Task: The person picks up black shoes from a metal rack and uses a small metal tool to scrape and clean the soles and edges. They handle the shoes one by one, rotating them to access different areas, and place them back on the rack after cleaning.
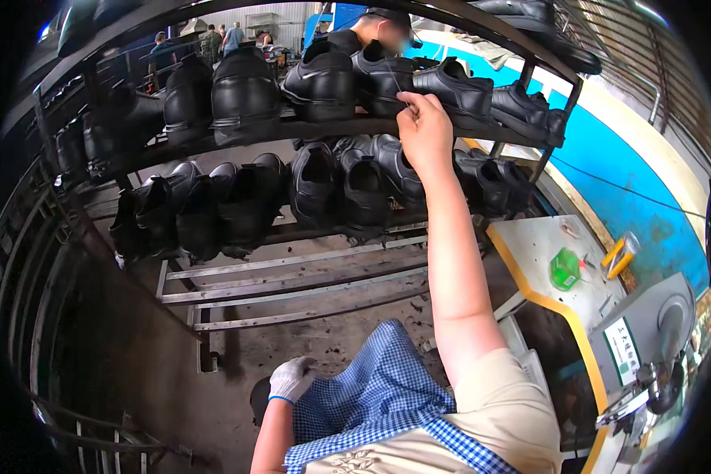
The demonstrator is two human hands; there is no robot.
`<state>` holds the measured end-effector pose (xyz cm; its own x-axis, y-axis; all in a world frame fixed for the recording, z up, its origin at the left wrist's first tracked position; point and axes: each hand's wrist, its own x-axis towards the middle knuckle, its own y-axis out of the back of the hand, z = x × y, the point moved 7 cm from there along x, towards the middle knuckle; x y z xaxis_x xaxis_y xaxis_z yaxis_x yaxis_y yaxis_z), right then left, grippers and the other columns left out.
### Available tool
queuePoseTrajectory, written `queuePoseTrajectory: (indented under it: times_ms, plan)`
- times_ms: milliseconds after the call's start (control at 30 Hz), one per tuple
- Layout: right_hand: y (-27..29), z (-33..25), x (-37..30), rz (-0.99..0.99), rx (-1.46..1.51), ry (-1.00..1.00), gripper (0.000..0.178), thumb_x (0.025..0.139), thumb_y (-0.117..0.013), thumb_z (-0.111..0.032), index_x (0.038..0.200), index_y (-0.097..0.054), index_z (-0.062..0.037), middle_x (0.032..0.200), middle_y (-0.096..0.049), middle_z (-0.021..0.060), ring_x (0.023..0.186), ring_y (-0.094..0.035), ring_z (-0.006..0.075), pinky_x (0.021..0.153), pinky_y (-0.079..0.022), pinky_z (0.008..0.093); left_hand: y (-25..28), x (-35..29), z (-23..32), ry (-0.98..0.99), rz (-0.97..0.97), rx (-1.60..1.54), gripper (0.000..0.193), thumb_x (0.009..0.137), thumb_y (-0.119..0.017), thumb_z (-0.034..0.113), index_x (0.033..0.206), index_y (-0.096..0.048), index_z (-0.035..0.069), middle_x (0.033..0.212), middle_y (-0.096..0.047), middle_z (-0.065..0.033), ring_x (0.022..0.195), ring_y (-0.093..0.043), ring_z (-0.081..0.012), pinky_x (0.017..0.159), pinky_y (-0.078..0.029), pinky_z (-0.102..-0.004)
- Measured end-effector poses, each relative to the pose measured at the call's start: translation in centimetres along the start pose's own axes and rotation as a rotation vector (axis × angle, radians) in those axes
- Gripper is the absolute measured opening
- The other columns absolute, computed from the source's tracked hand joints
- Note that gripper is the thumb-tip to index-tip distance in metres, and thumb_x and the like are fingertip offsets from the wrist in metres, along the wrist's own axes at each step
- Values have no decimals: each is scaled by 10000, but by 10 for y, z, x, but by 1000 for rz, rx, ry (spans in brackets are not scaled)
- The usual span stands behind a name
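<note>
- Your right hand [425,130] is up high, near the top middle of the frame, with the arm stretched out straight.
- Its thumb and pointing finger are pinched together on what looks like a thin strand [393,77], and the other fingers are curled in.
- The black shoe [379,83] behind your fingertips sits on the upper shelf, at the top middle; you can't tell if your fingers touch it.
- Your left hand [291,379] is low, at the bottom of the frame, left of the middle, in a white glove.
- Its fingers are bent, next to a dark thing [259,399]; you can't tell how far they are open or if they hold it.
- Your checked apron [371,379] is blue and white, at the bottom middle.
- More black shoes [316,186] stand in a lower row on the rack [292,297].
- At the right, a white table [521,241] has a green tub [565,270] on it.
</note>
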<state>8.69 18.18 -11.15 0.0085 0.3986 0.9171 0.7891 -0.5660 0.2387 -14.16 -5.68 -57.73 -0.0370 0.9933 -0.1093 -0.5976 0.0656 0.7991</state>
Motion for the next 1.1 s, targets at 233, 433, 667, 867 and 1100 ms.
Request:
queuePoseTrajectory:
  times_ms: [233,433,667,867,1100]
  plan:
    - [-20,18,-33,-295,97,-217,577,844,-611,-69,1414,-534,-104,844,-556,58,739,-569,132,732,-471,280,3,-5,2,4,25,5,335,833,-628,288,1123,-719,147,1070,-723,-121,976,-693,-324,853,-552,-434]
    - [9,28,-79,-201,487,-293,395,882,-635,13,1271,-604,-48,843,-560,-31,772,-532,51,740,-442,212,3,-7,4,-15,42,9,323,836,-621,291,1105,-721,142,1061,-720,-129,973,-692,-327,847,-552,-437]
    - [73,71,-170,-321,389,-402,125,864,-677,19,987,-672,-6,833,-580,-21,694,-544,50,625,-438,210,-1,-1,9,-9,6,32,351,824,-658,316,1126,-713,146,1080,-723,-130,1012,-687,-326,868,-548,-433]
    - [138,120,-217,-190,-288,-415,225,892,-718,-259,920,-696,-37,804,-651,113,681,-647,206,644,-497,308,-9,3,2,-8,-8,91,348,818,-664,324,1115,-713,150,1064,-727,-126,1001,-688,-329,856,-550,-435]
    - [183,179,-201,62,5,-571,307,1022,-557,-281,888,-691,-39,706,-646,67,561,-549,110,565,-426,295,-16,11,1,-51,10,153,275,820,-688,290,1060,-727,162,1028,-726,-113,938,-697,-323,820,-559,-429]
